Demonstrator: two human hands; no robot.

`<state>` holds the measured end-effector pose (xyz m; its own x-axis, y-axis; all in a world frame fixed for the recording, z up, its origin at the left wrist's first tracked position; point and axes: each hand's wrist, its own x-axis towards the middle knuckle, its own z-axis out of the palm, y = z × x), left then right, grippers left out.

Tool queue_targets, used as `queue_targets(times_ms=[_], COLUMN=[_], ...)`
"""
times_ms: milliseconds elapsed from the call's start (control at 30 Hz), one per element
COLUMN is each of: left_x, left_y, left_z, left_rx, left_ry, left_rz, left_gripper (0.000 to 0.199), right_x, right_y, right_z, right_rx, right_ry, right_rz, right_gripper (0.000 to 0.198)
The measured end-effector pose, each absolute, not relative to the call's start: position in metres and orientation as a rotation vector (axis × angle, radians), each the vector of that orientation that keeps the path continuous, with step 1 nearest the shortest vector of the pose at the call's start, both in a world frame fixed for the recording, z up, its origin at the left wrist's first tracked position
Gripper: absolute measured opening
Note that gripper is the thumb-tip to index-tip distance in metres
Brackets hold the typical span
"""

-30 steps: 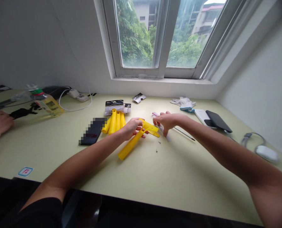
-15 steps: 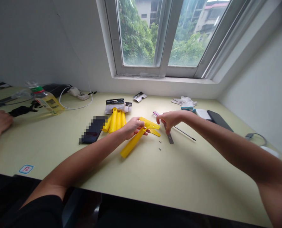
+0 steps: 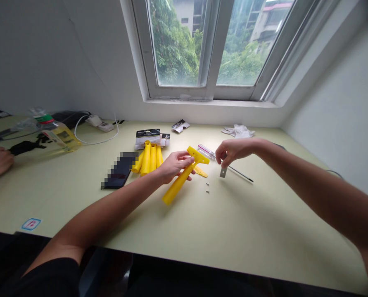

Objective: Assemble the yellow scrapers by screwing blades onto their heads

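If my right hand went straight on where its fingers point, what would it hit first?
Probably the pale green tabletop, met by the flat grey metal blade your right hand holds; depth is unclear, and the clear-handled, dark-shafted screwdriver lies close.

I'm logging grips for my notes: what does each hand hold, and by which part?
Left hand: yellow T-shaped tool, by its neck near the crosspiece. Right hand: flat metal strip, by its upper part.
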<state>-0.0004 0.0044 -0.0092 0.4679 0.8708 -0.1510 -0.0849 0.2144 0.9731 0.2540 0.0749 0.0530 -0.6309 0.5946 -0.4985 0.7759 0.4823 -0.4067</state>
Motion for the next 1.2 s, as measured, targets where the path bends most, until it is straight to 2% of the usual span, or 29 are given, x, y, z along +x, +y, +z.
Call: queue_targets(times_ms=[233, 333, 433, 767, 933, 1200], left_x=[0.004, 0.004, 0.006, 0.01, 0.011, 0.01], left_y=[0.001, 0.001, 0.0, 0.001, 0.002, 0.005], left_z=[-0.006, -0.009, -0.011, -0.017, -0.024, -0.037], left_rx=[1.179, 1.141, 1.051, 0.924, 0.911, 0.934], left_ry=[0.897, 0.917, 0.924, 0.921, 0.913, 0.888], left_rz=[0.915, 0.973, 1.013, 1.157, 1.179, 1.168], left_gripper=[0.027, 0.033, 0.042, 0.057, 0.057, 0.061], right_x=[0.282, 0.286, 0.288, 0.296, 0.275, 0.257], right_y=[0.077, 0.082, 0.085, 0.08, 0.068, 0.06], right_z=[0.057, 0.038, 0.02, 0.006, 0.011, 0.011], right_rx=[1.743, 2.043, 2.219, 2.161, 2.025, 1.624], right_ry=[2.831, 2.721, 2.45, 1.942, 1.965, 2.145], right_rz=[-1.054, -1.138, -1.453, -2.385, -2.604, -2.757], right_gripper=[0.043, 0.043, 0.039, 0.032, 0.033, 0.05])
